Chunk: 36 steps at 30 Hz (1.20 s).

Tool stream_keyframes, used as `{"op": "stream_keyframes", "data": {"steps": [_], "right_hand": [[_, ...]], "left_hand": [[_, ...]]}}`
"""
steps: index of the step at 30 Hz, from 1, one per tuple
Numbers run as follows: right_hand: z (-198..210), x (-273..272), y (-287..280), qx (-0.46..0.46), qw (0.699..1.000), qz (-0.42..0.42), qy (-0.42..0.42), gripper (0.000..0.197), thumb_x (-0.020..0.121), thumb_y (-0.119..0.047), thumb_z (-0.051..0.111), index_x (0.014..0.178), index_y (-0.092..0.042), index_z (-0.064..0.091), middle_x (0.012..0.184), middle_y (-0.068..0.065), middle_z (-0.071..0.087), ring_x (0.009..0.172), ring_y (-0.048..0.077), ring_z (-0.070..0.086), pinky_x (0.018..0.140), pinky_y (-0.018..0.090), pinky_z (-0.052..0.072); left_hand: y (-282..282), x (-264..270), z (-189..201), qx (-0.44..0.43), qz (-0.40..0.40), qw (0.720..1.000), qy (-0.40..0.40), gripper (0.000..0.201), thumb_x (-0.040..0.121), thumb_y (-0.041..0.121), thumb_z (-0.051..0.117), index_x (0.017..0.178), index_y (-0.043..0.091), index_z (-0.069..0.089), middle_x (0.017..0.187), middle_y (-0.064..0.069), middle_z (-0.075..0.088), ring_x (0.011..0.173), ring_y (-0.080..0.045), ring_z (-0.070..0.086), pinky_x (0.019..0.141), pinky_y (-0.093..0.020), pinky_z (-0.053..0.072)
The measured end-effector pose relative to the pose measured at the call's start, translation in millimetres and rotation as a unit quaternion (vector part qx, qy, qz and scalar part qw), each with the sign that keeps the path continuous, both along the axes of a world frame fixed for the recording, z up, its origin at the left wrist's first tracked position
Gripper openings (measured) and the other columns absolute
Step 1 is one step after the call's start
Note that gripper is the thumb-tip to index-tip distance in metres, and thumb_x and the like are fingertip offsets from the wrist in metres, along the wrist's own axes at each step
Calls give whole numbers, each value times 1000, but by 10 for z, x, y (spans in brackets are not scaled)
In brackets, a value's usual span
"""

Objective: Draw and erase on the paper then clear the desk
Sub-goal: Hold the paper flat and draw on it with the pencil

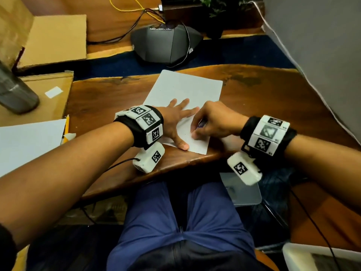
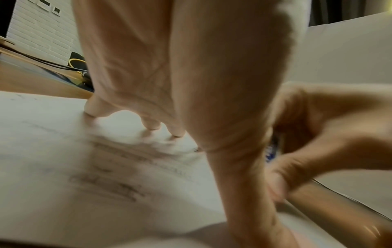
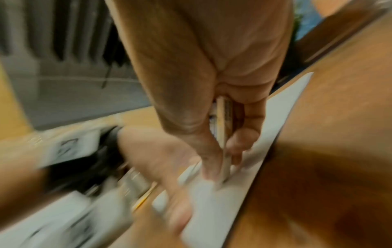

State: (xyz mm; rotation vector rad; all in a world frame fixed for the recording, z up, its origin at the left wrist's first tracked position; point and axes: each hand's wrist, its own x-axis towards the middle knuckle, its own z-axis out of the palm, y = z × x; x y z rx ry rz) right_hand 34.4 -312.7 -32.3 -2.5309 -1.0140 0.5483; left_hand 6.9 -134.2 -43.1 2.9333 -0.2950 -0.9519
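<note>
A white sheet of paper (image 1: 185, 87) lies on the wooden desk (image 1: 273, 98), close to its near edge. My left hand (image 1: 175, 122) lies flat on the sheet with fingers spread, pressing it down. My right hand (image 1: 195, 132) pinches a small eraser (image 1: 202, 123) with a blue-and-white sleeve against the paper, just right of the left hand. In the left wrist view the paper (image 2: 53, 167) carries smudged grey pencil marks (image 2: 127, 151), and the eraser (image 2: 272, 151) shows between the right hand's fingers. The right wrist view is blurred; there the eraser (image 3: 226, 134) touches the sheet (image 3: 275, 125).
A yellow pencil (image 1: 67, 126) lies at the left beside a second white sheet (image 1: 29, 141). Cardboard pieces (image 1: 52, 40) and a grey bottle (image 1: 13, 89) stand at the far left. A dark conference speaker (image 1: 166, 44) with cables sits behind the paper. A grey partition (image 1: 322, 45) bounds the right.
</note>
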Motion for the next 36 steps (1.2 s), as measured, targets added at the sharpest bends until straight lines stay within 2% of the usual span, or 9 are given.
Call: {"op": "stream_keyframes", "data": {"steps": [3,8,14,18,24,26,31,34,36], "right_hand": [[73,286,-107,17,994,-102,-38,16,77,-25,83,91,-18,79,92,-2,72,89,13,64,66,16,44],[-9,-113,5,5,1000,15,-15,12,75,-22,83,85,-17,79,84,-3,73,78,11,65,66,17,45],[43,400,-42,28,993,-98,-59,11,77,-22,83,85,-17,79,88,-2,71,87,12,62,63,14,44],[24,269,13,30,993,-98,-62,13,78,-21,83,88,-16,79,91,1,72,86,14,63,72,27,56],[-71,-166,84,35,999,15,-13,9,74,-25,80,82,-20,80,79,-8,71,70,1,57,61,8,42],[-33,84,70,34,998,-34,-28,11,75,-24,82,86,-20,80,83,-5,73,70,0,57,59,4,40],[-7,33,162,37,997,-34,-58,9,75,-17,81,83,-15,79,85,1,75,81,15,67,75,27,55],[-11,-164,200,25,999,39,-27,9,75,-18,79,83,-15,79,82,-1,75,75,10,65,67,17,50],[7,149,178,21,999,-20,-40,13,76,-21,81,87,-16,80,87,0,75,80,10,64,61,9,43]], "left_hand": [[-29,-7,9,7,-3,1000,-3,131,60,68,78,150,47,-15,161,8,-26,149,-29,-19,115,-65,9],[-9,-9,-6,7,-8,1000,-2,133,59,68,79,150,47,-15,160,9,-27,149,-28,-19,113,-69,11],[1,-27,-5,7,-2,1000,1,132,58,72,77,148,50,-17,160,10,-27,149,-27,-20,112,-70,8],[54,-30,-31,7,3,1000,-6,136,56,77,74,148,46,-22,158,13,-31,148,-21,-23,110,-74,4],[96,16,-77,-1,1,1000,2,144,46,84,71,145,47,-27,155,15,-36,146,-20,-27,109,-75,1],[84,30,-76,6,-2,1000,3,144,46,84,72,146,47,-26,156,15,-35,147,-21,-26,110,-74,2],[95,19,-65,-5,6,1000,3,143,47,81,74,147,48,-23,156,14,-34,147,-21,-26,109,-75,1],[104,28,-76,-12,5,1000,6,144,47,80,75,147,46,-23,155,13,-36,146,-21,-28,108,-76,-1],[92,34,-86,-8,3,1000,2,144,44,82,73,146,49,-23,157,13,-34,147,-22,-26,109,-76,2]]}}
